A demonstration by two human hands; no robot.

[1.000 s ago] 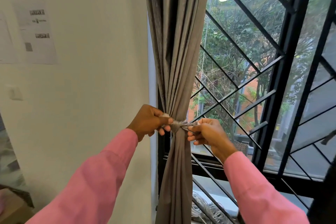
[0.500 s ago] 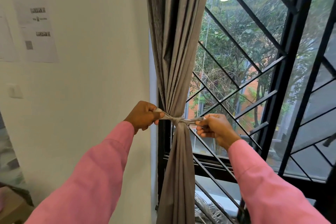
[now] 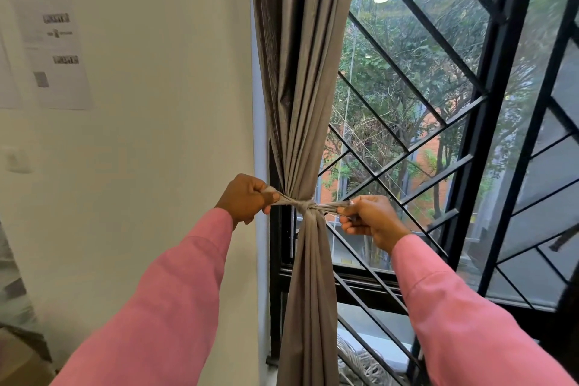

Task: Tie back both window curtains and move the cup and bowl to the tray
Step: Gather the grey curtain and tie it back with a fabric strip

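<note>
The curtain [image 3: 300, 103] is gathered into a tall bundle at the left edge of the window [image 3: 438, 135], its long axis running top to bottom. It is cinched at the waist by a tie [image 3: 305, 205], which is stretched level, across that axis. The tie's left end is clamped in the fist of the left hand [image 3: 246, 199], and its right end is pinched between the closed fingers of the right hand [image 3: 371, 219]. The knot is set midway between the two hands, each being held just beside the bundle, neither plainly nearer. The pull is judged to be outward, left and right, so the knot would be drawn tight against the cloth. Whether a second knot is needed cannot be told. No second curtain, cup, bowl or tray is in view, so those steps are judged not yet done.
</note>
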